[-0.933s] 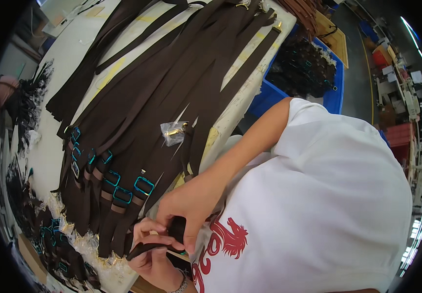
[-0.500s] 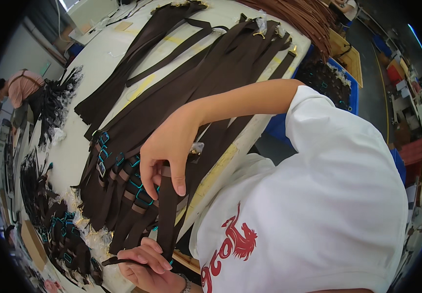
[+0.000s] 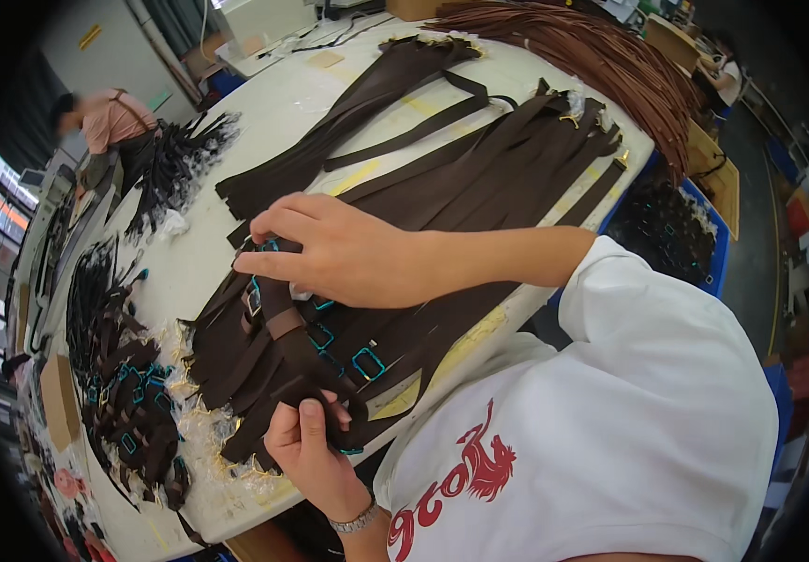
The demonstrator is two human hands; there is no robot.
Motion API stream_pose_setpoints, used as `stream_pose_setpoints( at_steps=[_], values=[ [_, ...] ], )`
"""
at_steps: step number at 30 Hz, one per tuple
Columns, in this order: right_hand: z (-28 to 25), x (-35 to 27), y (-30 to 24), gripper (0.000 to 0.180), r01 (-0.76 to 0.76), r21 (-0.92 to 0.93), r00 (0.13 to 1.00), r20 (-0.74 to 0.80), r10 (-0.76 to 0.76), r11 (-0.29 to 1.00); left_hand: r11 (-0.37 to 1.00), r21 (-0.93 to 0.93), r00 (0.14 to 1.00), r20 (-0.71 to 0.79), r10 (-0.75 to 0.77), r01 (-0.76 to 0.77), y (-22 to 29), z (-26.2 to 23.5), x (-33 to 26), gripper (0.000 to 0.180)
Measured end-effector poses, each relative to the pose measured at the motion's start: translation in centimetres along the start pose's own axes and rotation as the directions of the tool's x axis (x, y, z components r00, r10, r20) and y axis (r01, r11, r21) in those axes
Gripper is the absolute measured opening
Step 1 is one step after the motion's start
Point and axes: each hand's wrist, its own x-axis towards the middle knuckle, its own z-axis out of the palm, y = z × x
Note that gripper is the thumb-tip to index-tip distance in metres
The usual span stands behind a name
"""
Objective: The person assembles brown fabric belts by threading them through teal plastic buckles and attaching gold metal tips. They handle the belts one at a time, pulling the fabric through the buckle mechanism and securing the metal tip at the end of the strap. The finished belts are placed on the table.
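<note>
My left hand [image 3: 318,459], with a bracelet at its wrist, is closed on a dark brown strap [image 3: 316,405], the thumb pressed on the folded band. From there the band runs up toward my right hand [image 3: 334,251], past a lighter brown loop [image 3: 283,323]. My right hand is over the buckle end of the pile, palm down, thumb and forefinger stretched apart on either side of a teal-edged buckle [image 3: 271,245]. The palm hides part of the band. Another teal-edged rectangular buckle [image 3: 367,363] lies on the pile of dark straps [image 3: 442,169] just right of the band.
The white table [image 3: 194,220] bears a black strap bundle [image 3: 166,173] and a heap of buckled straps [image 3: 133,412] with clear plastic wrap at left. Reddish-brown strips [image 3: 573,51] cover its far edge. A blue bin [image 3: 718,239] stands at right. A person [image 3: 119,126] bends at far left.
My right hand has moved up and left from the hanging band to the buckles, its fingers spreading. My left hand has moved up and right with the strap. The view has shifted.
</note>
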Motion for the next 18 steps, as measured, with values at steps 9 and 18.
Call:
stream_pose_setpoints(
  at_steps=[9, 18],
  values=[
    [2.3, -6.5, -6.2, 0.053, -0.530, 0.695, 0.618, 0.709, 0.340, -0.486, 0.977, 0.179, 0.988, 0.082, -0.131, 0.115, -1.9, 0.4, -1.7, 0.020],
    [4.1, -7.8, -6.6, 0.034, -0.499, 0.850, 0.657, 0.499, 0.564, -0.171, 0.956, 0.292, 0.999, 0.011, 0.030, -0.032, -2.1, 0.1, -1.9, 0.022]
  ],
)
